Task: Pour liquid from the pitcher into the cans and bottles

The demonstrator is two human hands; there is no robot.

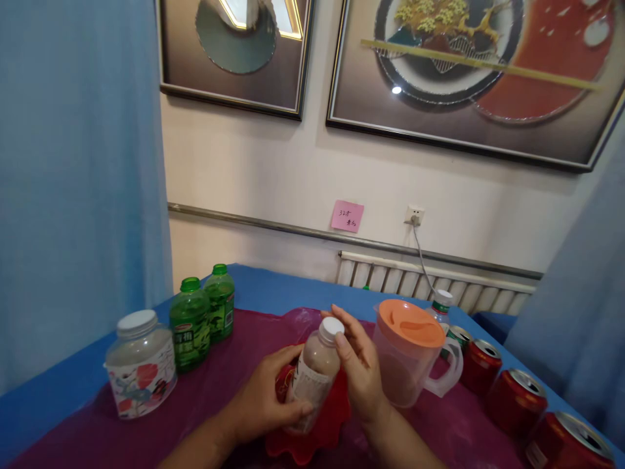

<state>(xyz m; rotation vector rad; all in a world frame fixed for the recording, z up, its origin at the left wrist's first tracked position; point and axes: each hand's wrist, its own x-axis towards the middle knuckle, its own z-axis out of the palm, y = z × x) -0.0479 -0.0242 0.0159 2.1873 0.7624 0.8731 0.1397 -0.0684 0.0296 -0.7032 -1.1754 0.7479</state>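
A clear plastic bottle (312, 384) with a white label is tilted slightly to the right in front of me. My left hand (263, 397) is closed around its lower body, the thumb across the label. At the top, my right hand (362, 368) has its thumb against the white cap (332, 328) and its fingers curled behind it. The cap sits on the bottle's neck. Under the bottle lies a red dish with a scalloped rim (339, 417). Something red with gold marks (284, 383) shows between my left hand and the bottle, mostly hidden.
Left, a white-lidded jar (140, 365) and two green bottles (190, 326) stand on the purple cloth (209, 417). Right are a pitcher with an orange lid (413, 326), a white-capped bottle (442, 303) and several red cans (516, 400). A blue curtain (78, 182) hangs at left.
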